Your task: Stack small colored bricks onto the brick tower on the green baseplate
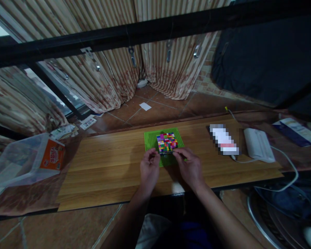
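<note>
A block built of multicoloured toy bricks point(167, 142) is over a green studded baseplate point(149, 138) in the middle of the wooden board. Its near edge shows a thin dark line, and I cannot tell whether it is attached to the plate. At its near left corner is my left hand point(149, 169), thumb and fingers curled in a pinch. My right hand point(189, 167) pinches the near right corner with thumb and forefinger. Shadow and the hands hide part of the baseplate's near side.
Right of the bricks, a phone with a blurred screen point(224, 140) lies by a white box-shaped device point(259, 144) with a cable. On the left stands a clear plastic bin point(20, 159) with an orange label. A dark metal bar point(114, 36) crosses in front of striped curtains point(103, 79).
</note>
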Demonstrator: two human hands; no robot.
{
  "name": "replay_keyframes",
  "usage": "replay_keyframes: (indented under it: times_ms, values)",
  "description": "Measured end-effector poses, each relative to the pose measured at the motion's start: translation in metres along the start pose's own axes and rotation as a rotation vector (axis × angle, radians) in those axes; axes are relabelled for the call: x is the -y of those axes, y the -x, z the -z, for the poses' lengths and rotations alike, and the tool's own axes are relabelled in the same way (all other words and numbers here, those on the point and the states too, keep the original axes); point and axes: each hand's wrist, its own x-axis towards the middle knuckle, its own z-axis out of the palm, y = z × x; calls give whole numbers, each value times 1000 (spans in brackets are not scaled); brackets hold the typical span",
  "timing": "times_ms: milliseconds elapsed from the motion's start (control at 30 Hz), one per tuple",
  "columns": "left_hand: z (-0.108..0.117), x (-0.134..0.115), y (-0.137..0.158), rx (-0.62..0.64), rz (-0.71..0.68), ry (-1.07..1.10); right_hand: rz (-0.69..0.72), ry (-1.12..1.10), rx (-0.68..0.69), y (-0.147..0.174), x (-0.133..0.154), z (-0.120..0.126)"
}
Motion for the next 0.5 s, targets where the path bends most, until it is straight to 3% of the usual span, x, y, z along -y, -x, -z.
replay_keyframes:
  times_ms: [200, 500]
  values:
    - [-5, 0, -11, 62, -40, -113, 66, 26, -38, -10, -4, -11]
    - [-8, -1, -9, 92, 9, -129, 77, 125, -125, -10, -11, -20]
